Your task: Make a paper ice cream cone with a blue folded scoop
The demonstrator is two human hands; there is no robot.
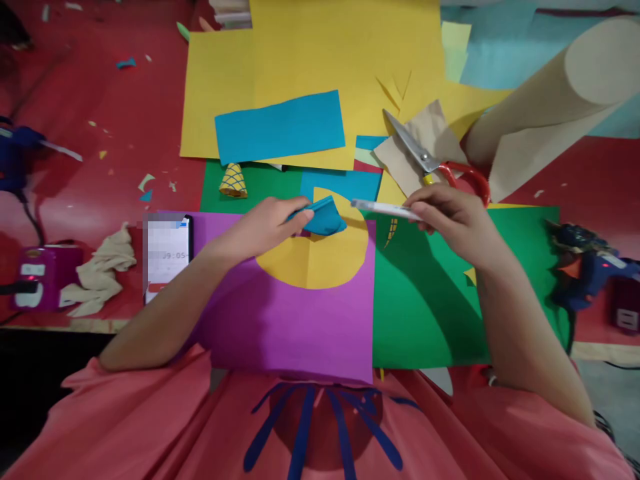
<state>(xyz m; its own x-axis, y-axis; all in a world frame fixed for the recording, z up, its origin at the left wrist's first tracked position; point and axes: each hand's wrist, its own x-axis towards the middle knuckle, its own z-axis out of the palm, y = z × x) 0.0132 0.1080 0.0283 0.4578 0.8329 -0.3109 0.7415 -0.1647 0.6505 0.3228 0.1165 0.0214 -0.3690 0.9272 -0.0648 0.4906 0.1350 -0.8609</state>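
Note:
My left hand (pixel 280 223) pinches a small folded piece of blue paper (pixel 325 219) over a yellow paper circle (pixel 310 267). In my right hand (pixel 445 217) is a white pen-like stick (pixel 383 208), its tip pointing left toward the blue piece but apart from it. The circle lies on a purple sheet (pixel 310 327). Just beyond my right hand, red-handled scissors (pixel 425 160) rest with blades apart on a scrap of brown paper (pixel 440 127). A small yellow cone with dark criss-cross lines (pixel 233 181) stands past my left hand.
A blue paper strip (pixel 280 127) lies on yellow sheets (pixel 345 40). A brown paper roll (pixel 540 93) is at the right, above a green sheet (pixel 425 320). Glue guns (pixel 590 280) lie at both sides. A phone (pixel 167 257) and crumpled cloth-like material (pixel 105 273) are at left.

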